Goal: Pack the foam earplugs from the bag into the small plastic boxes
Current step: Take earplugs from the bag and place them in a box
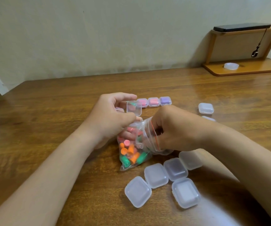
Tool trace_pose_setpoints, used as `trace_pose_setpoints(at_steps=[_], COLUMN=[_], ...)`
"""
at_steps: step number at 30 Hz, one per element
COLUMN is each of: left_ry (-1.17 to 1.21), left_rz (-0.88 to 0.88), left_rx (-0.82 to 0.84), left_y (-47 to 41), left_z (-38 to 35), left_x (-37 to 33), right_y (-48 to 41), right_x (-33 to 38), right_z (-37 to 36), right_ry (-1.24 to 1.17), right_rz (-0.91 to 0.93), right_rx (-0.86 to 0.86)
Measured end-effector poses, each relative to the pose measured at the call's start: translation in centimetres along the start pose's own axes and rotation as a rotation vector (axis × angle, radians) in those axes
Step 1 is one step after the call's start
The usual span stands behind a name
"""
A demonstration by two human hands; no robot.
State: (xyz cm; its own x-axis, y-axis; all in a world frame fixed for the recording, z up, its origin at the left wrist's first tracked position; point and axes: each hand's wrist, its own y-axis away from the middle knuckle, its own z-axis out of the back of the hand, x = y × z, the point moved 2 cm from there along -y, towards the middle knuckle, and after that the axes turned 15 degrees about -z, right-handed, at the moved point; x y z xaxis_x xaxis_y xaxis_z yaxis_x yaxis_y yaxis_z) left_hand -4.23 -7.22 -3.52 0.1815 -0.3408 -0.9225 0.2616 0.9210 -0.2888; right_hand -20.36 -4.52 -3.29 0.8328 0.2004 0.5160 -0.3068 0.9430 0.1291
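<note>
Nearest me sit five empty boxes [156,175], bunched on the table [50,128] under my right forearm, some of them touching. Just beyond them the bag [145,144] stands tilted, its bottom corner on the wood and its mouth lifted. Orange, green and pink earplugs [128,154] are heaped in its lower half.

My right hand [177,128] is curled tight around the mouth of the bag, the plastic and its red zip line bunched under my fingers. I cannot tell whether my fingertips are inside the mouth.

My left hand [110,118] pinches one small box [134,108] between thumb and fingers, raised just above the bag's mouth. Through its clear side I see something green and something pink. I cannot tell how far its lid is open. The lower fingers of that hand press against the far side of the bag and show through the plastic.

Beyond my hands a row of filled boxes [153,101] lies on the table: two pink, then one purple on the right. Another box [119,109] peeks out to the left, mostly hidden by my left hand. Off to the right lies a lone clear box [206,108], with one more [209,118] half hidden behind my right wrist.

At the far right corner stands a wooden shelf [245,70] with a tape roll [231,65] on its base.
</note>
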Motion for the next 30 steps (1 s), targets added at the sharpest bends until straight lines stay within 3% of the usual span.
trace_pose_setpoints(at_steps=[11, 21, 26, 30], left_ry=[-0.022, -0.010, -0.037, -0.062], left_rz=[-0.002, 0.007, -0.014, -0.077], left_rx=[-0.012, -0.010, 0.006, -0.015], left_y=[0.1, 0.0, -0.1, -0.3], left_z=[0.1, 0.1, 0.3, 0.6], left_x=[-0.2, 0.3, 0.5, 0.8], right_y=[-0.1, 0.4, 0.7, 0.4], right_x=[1.1, 0.2, -0.3, -0.8], right_z=[-0.8, 1.0, 2.4, 3.2], right_ry=[0.165, -0.022, -0.321, -0.413], right_rz=[-0.003, -0.038, -0.120, -0.125], right_rx=[-0.137, -0.204, -0.194, -0.340])
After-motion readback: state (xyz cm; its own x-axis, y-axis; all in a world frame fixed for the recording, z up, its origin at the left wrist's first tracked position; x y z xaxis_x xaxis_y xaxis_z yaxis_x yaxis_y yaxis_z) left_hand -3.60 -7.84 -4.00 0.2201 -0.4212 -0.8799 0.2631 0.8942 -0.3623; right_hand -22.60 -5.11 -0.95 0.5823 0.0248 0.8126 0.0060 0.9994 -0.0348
